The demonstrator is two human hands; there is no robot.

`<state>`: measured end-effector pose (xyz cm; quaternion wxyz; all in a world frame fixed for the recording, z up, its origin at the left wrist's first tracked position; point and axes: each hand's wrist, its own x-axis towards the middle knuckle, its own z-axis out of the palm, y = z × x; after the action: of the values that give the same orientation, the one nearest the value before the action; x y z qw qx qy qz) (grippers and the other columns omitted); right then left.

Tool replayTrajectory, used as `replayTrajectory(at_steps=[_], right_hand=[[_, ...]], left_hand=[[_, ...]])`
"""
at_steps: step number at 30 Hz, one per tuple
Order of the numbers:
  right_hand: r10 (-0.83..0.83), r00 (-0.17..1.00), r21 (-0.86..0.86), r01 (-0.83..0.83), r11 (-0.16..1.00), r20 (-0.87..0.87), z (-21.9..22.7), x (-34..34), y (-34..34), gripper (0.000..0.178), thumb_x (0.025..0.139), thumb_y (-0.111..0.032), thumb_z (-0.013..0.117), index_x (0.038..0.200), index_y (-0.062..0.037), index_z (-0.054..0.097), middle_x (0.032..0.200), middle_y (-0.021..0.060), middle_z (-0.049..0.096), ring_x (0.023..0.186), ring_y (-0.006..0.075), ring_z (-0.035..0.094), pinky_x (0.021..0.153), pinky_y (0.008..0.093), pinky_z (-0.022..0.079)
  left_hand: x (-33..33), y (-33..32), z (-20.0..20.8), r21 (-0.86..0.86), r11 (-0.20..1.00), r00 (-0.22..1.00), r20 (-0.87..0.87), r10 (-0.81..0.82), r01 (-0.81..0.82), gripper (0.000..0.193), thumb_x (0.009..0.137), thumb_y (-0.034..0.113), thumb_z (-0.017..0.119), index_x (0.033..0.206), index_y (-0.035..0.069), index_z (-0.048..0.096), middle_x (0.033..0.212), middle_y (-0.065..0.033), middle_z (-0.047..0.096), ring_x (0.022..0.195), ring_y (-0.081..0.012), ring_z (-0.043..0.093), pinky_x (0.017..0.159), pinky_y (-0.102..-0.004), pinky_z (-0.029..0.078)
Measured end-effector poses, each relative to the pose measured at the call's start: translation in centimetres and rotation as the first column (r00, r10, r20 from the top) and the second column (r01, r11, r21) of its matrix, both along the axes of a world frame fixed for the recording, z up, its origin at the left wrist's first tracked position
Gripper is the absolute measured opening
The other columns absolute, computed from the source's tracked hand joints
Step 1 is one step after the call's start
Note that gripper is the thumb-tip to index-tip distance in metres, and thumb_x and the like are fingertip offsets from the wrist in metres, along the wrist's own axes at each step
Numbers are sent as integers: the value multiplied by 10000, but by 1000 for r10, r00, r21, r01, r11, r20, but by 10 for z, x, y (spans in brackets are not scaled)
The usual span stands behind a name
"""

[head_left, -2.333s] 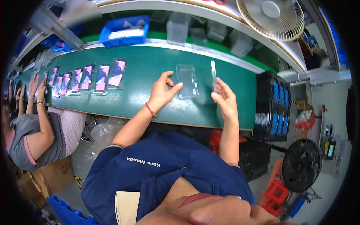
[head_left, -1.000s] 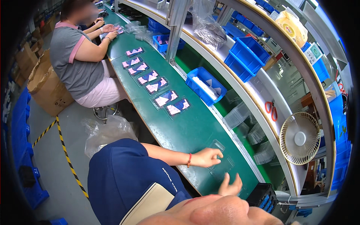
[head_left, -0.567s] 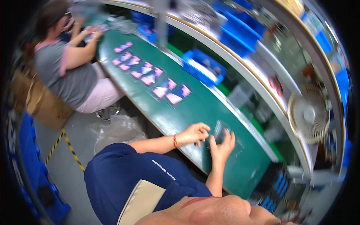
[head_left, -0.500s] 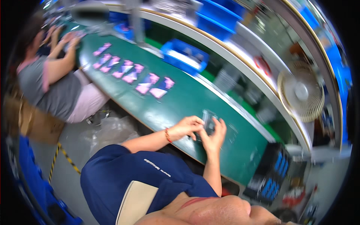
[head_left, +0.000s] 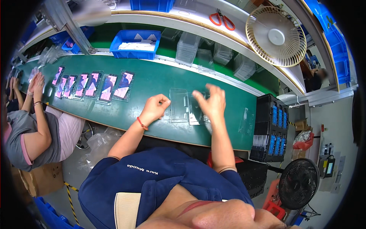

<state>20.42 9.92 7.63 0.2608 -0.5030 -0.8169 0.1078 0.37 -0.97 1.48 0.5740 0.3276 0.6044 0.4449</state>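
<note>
On the green bench in front of me two clear plastic trays lie side by side, the left tray (head_left: 178, 107) bare and the right tray (head_left: 195, 114) partly covered by my right hand. My right hand (head_left: 212, 102) is open over it, thumb and fingers apart, slightly blurred, with nothing seen in it. My left hand (head_left: 154, 108) is closed, thumb against the curled fingers, just beside the left tray's edge; what it may pinch cannot be made out. Another clear tray (head_left: 246, 121) lies farther right.
To the left several dark flat panels with pink film (head_left: 107, 88) lie in clear trays. A blue bin (head_left: 135, 45) with white pieces stands behind, beside stacked clear trays (head_left: 187, 49). Black trays (head_left: 268, 128) pile up at the bench's right end. A co-worker (head_left: 32, 131) sits at left.
My hands have moved apart; earlier they were close together around a clear piece. That piece is no longer held up between them. My right hand has spread open. The view has turned.
</note>
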Motion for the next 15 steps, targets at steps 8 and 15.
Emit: replayTrajectory(at_steps=[8,15], right_hand=[[-165,957,-151,204,967,237,-14,-51,138,816,610,-410,798,1251,-3,498,1142,212,582,1096,352,535,929,407,453],[-165,985,-195,171,966,48,-12,-33,128,815,612,-347,770,1267,28,464,1110,246,598,1033,361,594,899,393,478]], left_hand=[[10,-4,4,508,860,697,-603,388,-39,96,805,81,650,875,18,633,772,-114,595,681,-252,605,595,-342,480],[7,-3,1,527,848,758,-533,376,-50,54,814,70,649,831,18,643,757,-93,591,599,-195,567,537,-301,447]])
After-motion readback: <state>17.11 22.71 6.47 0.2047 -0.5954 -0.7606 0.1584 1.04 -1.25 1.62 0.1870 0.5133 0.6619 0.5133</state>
